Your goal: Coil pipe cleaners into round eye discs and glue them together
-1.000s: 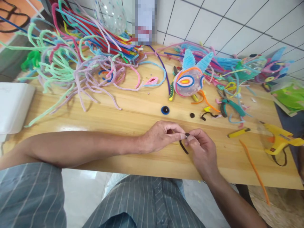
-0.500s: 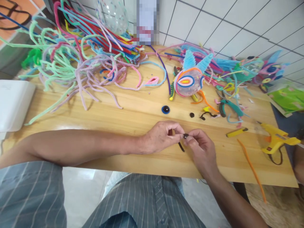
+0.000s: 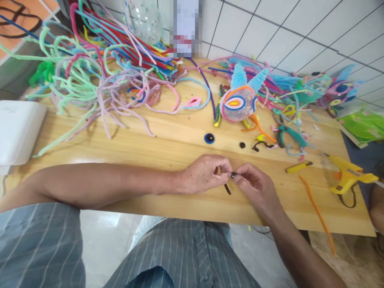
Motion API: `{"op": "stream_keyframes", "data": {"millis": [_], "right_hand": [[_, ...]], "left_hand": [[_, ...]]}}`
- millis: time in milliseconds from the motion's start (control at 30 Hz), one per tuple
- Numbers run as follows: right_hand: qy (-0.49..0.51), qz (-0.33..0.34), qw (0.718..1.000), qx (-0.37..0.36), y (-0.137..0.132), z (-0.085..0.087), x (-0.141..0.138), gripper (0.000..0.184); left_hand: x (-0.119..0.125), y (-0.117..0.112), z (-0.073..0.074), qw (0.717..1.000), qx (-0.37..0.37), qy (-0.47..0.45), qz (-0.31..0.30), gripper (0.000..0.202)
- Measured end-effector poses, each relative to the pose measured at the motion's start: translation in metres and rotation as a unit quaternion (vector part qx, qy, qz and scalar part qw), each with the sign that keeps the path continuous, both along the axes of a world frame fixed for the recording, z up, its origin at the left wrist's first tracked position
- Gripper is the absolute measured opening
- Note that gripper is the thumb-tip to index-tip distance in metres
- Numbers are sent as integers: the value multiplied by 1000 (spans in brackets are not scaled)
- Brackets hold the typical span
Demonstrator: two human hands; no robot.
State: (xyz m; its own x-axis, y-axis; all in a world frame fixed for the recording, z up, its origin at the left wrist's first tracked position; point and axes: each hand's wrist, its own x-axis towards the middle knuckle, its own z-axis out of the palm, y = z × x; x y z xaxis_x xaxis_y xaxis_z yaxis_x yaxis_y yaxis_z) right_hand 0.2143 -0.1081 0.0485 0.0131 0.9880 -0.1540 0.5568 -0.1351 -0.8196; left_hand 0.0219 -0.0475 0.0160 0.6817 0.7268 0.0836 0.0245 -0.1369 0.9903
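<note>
Thin black fuzzy strip [image 3: 228, 189], our left hand [image 3: 207, 173] and right hand [image 3: 256, 186] pinching it, round blue-black piece [image 3: 209, 138] farther left

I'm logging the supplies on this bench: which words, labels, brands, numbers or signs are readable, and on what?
No text is readable.
Panel by the wall: pixelated, unreadable.
Yellow glue gun: any marking is too small.
White box: any marking is too faint.
</note>
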Motion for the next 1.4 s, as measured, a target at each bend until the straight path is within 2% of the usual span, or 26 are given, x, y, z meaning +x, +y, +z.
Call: {"op": "stream_keyframes", "data": {"millis": [133, 233, 333, 600, 800, 933, 1033, 1133, 1267, 1400], "right_hand": [[-83, 117, 989, -22, 9, 13, 7, 8], [-116, 139, 984, -1, 12, 14, 6, 9], [-108, 89, 990, 21, 12, 12, 2, 13], [-18, -41, 998, 43, 4, 1, -4, 16], [106, -133, 984, 55, -4, -22, -13, 14], [158, -165, 972, 48, -8, -30, -16, 16], [132, -119, 984, -4, -5, -22, -6, 17], [44, 5, 997, -57, 3, -2, 10, 18], [-94, 117, 988, -44, 17, 23, 19, 16], [-191, 177, 966, -2, 25, 30, 13, 11]], "left_hand": [[-1, -3, -1, 995, 89, 33, -25, 9], [-1, -4, -3, 990, 126, 68, -19, 10], [-1, -2, -4, 993, 105, 57, 2, 9], [1, 3, -2, 999, -24, 27, 14, 10], [3, 4, -1, 992, -125, -31, 6, 13], [3, 5, -1, 990, -140, -30, 8, 12], [2, 6, 0, 993, -119, -4, 0, 12], [1, 7, 1, 998, -43, 33, -15, 10], [0, 7, 2, 996, 42, 70, -26, 8], [0, 5, 0, 993, 80, 75, -32, 9]]}}
